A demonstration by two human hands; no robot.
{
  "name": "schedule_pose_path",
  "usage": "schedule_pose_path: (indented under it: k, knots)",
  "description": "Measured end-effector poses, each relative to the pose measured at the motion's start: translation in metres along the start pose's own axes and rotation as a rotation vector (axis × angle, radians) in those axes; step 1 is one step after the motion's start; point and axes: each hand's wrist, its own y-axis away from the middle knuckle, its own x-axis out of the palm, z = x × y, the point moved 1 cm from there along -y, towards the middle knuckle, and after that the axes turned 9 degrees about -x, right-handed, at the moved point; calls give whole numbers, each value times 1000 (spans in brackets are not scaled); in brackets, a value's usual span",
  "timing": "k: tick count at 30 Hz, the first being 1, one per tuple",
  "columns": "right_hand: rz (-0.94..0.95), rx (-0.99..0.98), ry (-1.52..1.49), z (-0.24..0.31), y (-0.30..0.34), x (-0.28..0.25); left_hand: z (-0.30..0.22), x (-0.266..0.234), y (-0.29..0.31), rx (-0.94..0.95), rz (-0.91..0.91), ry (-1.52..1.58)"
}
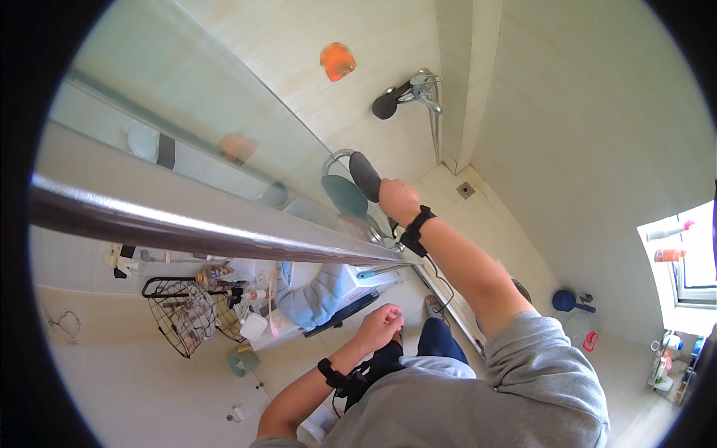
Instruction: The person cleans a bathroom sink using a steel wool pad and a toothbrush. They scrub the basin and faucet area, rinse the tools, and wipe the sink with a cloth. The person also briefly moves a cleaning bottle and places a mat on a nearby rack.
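tiled shower stall behind glass door [224, 119]. your right hand [398, 200] is closed around the handle of a dark shower head [364, 175], held up against the glass edge. your left hand [381, 325] hangs loosely curled, empty, near your waist.

We view from one head-worn fisheye camera, facing steeply down a glass shower partition [224, 112] toward the floor; no second view.

Shower head [364, 175] against the glass partition [224, 112], wire basket [183, 313] left below
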Motion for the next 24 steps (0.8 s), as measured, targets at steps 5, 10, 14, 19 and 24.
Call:
schedule_pose_path:
  k: [5,10,14,19,24]
  knots:
    - [-13,21,-154,2,-1,-10,1,7,5,-6,-22,-51]
    - [197,19,41,-22,13,15,4,10,8,40,-11,-131]
    - [82,11,-219,-39,35,23,0,11,7,91,-9,-171]
    - [-390,271,-476,-66,127,9,-15,17,-5,65,89,-213]
    - [-473,579,-508,-85,303,41,-21,39,-23,140,345,-336]
